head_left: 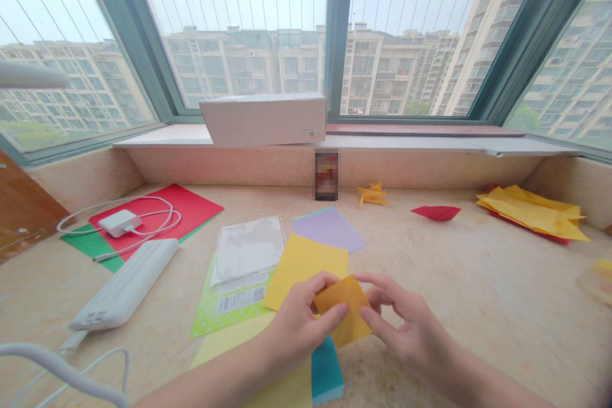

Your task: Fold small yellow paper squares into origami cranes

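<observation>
Left hand [310,315] is nearly closed, thumb pressed on the face of a folded yellow paper [352,309], fingers behind its left edge. Right hand [406,322] is curled too, pinching the paper's right side between thumb and fingers. The paper is held above the near part of the desk [430,268].

From the left, a white charger [119,222] with its looped cable lies on a red sheet [196,205], which partly covers a green sheet [79,239]. Nearer sits a white oblong device [129,287]. Next comes a green dotted packet [204,303] with a clear sleeve [248,248] on it; a pale yellow sheet [227,344] runs under the left forearm. Beside these, a yellow sheet [310,261] overlaps a purple sheet [329,229], and a blue stack [327,370] lies below the hands. Further right are a spiky yellow-orange folded piece [373,194], a red folded piece [436,212] and a yellow-and-red paper pile [535,211].
</observation>
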Action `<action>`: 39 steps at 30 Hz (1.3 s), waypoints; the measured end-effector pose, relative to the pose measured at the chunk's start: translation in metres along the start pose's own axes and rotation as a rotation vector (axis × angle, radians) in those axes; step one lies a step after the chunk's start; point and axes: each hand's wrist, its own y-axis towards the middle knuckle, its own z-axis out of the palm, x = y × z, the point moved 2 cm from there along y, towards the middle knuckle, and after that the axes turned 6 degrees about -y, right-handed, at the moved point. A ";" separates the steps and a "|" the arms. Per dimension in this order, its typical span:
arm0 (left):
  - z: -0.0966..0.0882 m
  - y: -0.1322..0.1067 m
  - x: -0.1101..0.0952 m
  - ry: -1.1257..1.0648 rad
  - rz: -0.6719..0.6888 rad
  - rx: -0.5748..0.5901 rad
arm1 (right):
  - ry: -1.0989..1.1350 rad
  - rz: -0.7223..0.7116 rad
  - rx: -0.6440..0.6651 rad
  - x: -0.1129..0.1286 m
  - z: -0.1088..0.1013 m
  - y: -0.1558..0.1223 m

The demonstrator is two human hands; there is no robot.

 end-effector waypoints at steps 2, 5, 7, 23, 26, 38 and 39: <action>0.000 0.000 0.000 -0.002 0.004 0.002 | 0.003 0.003 0.003 0.000 0.000 -0.001; -0.001 0.000 0.001 -0.020 0.009 0.009 | 0.016 0.010 0.016 0.000 -0.001 -0.002; -0.001 0.001 0.002 -0.051 0.012 0.004 | 0.016 0.003 -0.007 -0.001 -0.006 -0.001; -0.008 0.009 0.014 -0.399 -0.067 -0.253 | -0.983 -0.234 0.057 -0.063 0.016 0.219; -0.008 0.010 0.016 -0.422 -0.070 -0.275 | -0.959 -0.195 0.051 -0.070 0.025 0.236; -0.008 0.010 0.005 -0.401 0.026 -0.316 | -0.624 -0.169 -0.141 -0.013 -0.020 0.131; -0.007 0.010 0.006 -0.400 0.034 -0.304 | -0.563 -0.159 -0.146 -0.006 -0.024 0.110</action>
